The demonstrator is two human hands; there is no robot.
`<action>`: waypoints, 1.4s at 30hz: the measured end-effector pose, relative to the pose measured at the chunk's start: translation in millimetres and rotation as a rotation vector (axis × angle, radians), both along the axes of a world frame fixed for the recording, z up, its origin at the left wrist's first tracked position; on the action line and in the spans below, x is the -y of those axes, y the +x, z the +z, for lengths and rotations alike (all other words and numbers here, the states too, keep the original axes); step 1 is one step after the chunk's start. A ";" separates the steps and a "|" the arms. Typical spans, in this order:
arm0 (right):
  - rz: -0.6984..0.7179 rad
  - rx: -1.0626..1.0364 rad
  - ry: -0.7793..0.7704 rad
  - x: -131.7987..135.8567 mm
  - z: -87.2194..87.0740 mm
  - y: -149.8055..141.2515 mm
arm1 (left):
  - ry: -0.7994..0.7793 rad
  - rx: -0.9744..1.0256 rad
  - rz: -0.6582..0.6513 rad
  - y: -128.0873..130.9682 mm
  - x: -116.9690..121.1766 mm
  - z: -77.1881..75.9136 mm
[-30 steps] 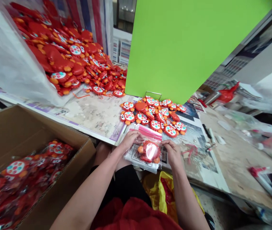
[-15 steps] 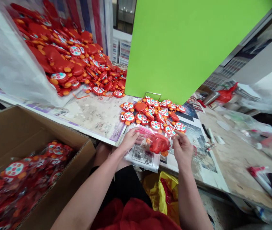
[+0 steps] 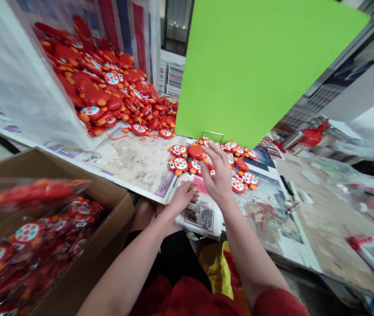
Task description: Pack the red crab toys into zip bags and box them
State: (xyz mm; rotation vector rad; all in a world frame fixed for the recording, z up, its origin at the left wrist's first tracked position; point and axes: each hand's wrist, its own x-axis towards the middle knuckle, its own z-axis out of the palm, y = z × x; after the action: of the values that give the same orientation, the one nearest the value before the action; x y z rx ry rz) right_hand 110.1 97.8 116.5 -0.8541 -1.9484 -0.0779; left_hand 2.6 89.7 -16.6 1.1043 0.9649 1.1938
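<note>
A partly papered tabletop [image 3: 131, 158] carries a green panel [image 3: 256, 66]. Left of the panel — heaped red toys [image 3: 108, 92]; nearer, a carton [image 3: 108, 245]. In front — plastic bags [image 3: 203, 217] beside the left hand [image 3: 184, 196], its grip unclear; loose toys [image 3: 180, 164] beneath the right hand [image 3: 219, 173], grip spread.

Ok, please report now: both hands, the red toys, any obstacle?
Left hand at clear bags; right hand open, over loose red toys. Bagged toy blurred above carton. Green panel behind loose toys, not blocking hands.
</note>
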 end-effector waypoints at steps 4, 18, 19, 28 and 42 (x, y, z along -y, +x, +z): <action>-0.382 0.075 -0.298 -82.8 -78.1 51.4 | 0.022 -0.127 -0.001 3.0 3.3 -0.9; -0.295 0.011 -0.465 -72.1 -126.0 118.0 | 0.452 -1.356 -0.143 28.2 12.6 32.4; -0.321 -0.066 -0.481 -64.2 -124.7 125.4 | 0.457 -1.388 -0.158 30.4 13.0 34.4; -0.343 -0.129 -0.406 -21.3 -137.8 140.0 | 0.580 -1.456 -0.119 33.7 5.0 26.4; -0.369 -0.321 -0.466 -12.4 -140.1 137.6 | 0.533 -1.408 -0.046 32.2 4.4 20.9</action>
State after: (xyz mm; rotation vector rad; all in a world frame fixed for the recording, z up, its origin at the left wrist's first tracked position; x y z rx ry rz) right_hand 247.7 110.2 -23.5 -1.4327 -1.5070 0.2906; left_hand 34.8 85.3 4.3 2.4939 1.6429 0.4803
